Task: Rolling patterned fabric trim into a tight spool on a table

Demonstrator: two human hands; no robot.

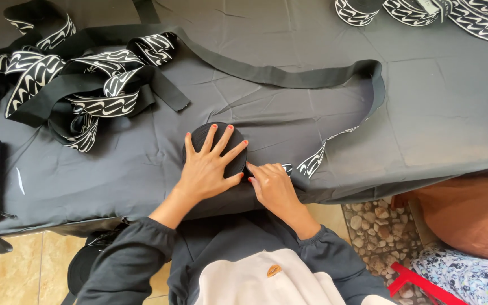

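A view from above shows a person's two hands working at a bench (436,113) draped in dark grey cloth. The left hand (207,166) lies flat, fingers spread wide and palm down, on a round black roll of strap (217,148). The roll lies on its flat side, so its round face looks up at the camera; only its far rim and right edge show past the fingers. The right hand (272,186) sits just beside it, to the right, its fingertips curled together and pinching the strap where it leaves the roll's right edge. The two hands are nearly touching.

From the right hand the loose strap (289,79) runs away to the right and slightly farther from the person, showing a white looping pattern on one face. It then bends in a curve well beyond the right hand and comes back leftward, plain black face up, as a long band stretched across the bench beyond both hands. Its long axis there runs left to right, rising toward the far left.

That band ends in a tangled heap of strap (80,79), black with the same white pattern, lying far to the left of and beyond the left hand. More patterned strap rolls (425,11) lie at the far right edge of the bench, well apart from both hands.
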